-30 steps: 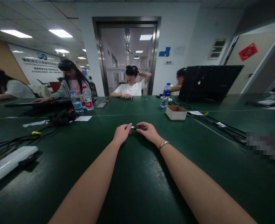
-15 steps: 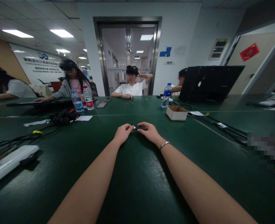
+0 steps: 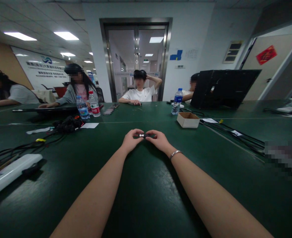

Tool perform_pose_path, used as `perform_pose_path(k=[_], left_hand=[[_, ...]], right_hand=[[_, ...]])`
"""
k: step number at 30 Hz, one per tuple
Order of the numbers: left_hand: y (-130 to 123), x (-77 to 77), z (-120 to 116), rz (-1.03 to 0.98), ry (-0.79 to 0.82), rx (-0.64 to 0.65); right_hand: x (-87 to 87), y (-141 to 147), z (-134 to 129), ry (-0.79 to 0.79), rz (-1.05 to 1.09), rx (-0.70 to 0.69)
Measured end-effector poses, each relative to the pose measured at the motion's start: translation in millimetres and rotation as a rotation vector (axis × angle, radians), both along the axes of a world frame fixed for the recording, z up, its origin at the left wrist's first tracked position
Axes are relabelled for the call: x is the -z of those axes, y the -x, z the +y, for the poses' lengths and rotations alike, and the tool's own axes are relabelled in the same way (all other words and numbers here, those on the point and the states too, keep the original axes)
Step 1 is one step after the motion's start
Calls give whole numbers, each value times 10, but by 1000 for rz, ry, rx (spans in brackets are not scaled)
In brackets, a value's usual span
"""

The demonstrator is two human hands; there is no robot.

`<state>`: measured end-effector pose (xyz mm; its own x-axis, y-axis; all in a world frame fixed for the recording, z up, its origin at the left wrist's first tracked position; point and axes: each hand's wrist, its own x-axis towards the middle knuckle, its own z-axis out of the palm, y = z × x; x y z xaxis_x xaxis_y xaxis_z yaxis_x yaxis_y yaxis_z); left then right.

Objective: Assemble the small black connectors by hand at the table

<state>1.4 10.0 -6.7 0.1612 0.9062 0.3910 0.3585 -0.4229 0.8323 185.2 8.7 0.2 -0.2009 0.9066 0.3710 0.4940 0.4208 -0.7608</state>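
Observation:
A small dark tube with a silver band (image 3: 142, 135) lies crosswise between my two hands, just above or on the green table (image 3: 146, 185); which of these I cannot tell. My right hand (image 3: 158, 138), with a silver bracelet at the wrist, pinches the tube's right end between thumb and fingers. Around the left end curl the thumb and forefinger of my left hand (image 3: 131, 139), one on each side of the silver part. How firmly they press is too small to make out. The fingers partly cover both ends of the tube.
Beyond my right hand stands an open cardboard box (image 3: 187, 121), with a water bottle (image 3: 177, 101) behind it. Two bottles (image 3: 94, 105) and bunched black gear (image 3: 68, 124) are at left. Cables (image 3: 245, 138) run along the right. Several people sit across the table.
My left fingers have spread a little apart around the tube, and more of its silver part shows. My right hand keeps nearly the same place and pinch.

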Motion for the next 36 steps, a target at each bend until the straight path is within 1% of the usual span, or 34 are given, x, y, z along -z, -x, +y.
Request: perform_pose_path(k=[3, 5, 6, 9, 12, 16, 18, 21, 24, 28, 31, 33, 36], left_hand=[[-3, -25, -1, 1, 19, -118], [-4, -49, -4, 88, 61, -203], [-4, -62, -8, 155, 83, -218], [-6, -90, -29, 312, 93, -177], [-7, -89, -36, 330, 38, -126], [-8, -60, -22, 347, 13, -67], [-12, -51, -24, 347, 0, -55], [-19, -49, -42, 316, -34, -27], [-27, -49, -56, 324, -70, -29], [-45, -48, -71, 422, -109, -32], [-68, -56, -111, 545, -95, -41], [-83, -71, -155, 623, -81, -43], [-103, -109, -232, 672, -96, 7]], right_hand=[[-8, 4, -4, 11, 15, 0], [-15, 3, -10, 25, 14, 7], [-17, 2, -12, 26, 10, 9], [-14, -5, -12, 11, -9, 12], [-7, -2, -18, -35, -73, -4], [-10, 30, -55, -137, -272, -72], [-16, 47, -74, -134, -316, -74], [-30, 62, -93, -100, -335, -16], [-56, 85, -128, -126, -431, 24], [-101, 149, -228, -200, -661, 66], [-129, 175, -302, -191, -789, 140], [-144, 164, -331, -173, -818, 174], [-163, 124, -347, -135, -792, 205]])
